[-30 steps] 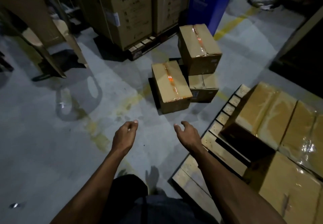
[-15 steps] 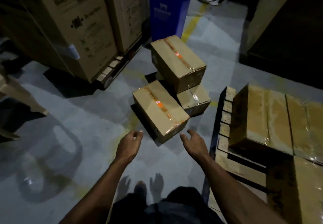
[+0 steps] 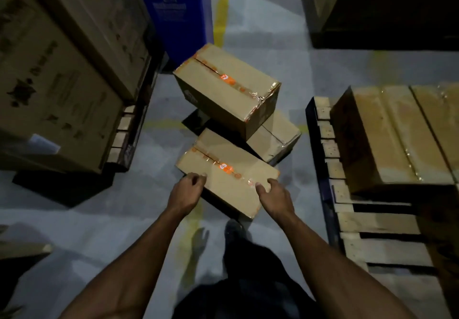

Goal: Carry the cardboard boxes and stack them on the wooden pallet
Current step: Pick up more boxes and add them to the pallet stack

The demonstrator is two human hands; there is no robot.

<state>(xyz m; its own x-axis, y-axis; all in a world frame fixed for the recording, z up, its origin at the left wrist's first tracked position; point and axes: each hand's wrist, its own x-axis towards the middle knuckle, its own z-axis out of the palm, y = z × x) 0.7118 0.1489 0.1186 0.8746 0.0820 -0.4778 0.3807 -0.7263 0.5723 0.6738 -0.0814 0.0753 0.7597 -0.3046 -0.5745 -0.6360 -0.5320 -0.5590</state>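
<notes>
three loose cardboard boxes sit on the floor [image 3: 285,52], one stacked on another; two more line the wooden pallet [image 3: 372,249]. since half a second ago, left hand [image 3: 185,193] and right hand [image 3: 274,194] reached the nearest box [image 3: 228,177], fingers curled onto its near corners. open floor lies left.

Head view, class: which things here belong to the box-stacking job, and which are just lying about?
Belong to the job:
- nearest box, left hand and right hand at its sides
- raised box
- low box beneath it
- wooden pallet
- boxes already stacked

Just lying about:
- blue bin
- big printed cartons
- yellow floor line
</notes>
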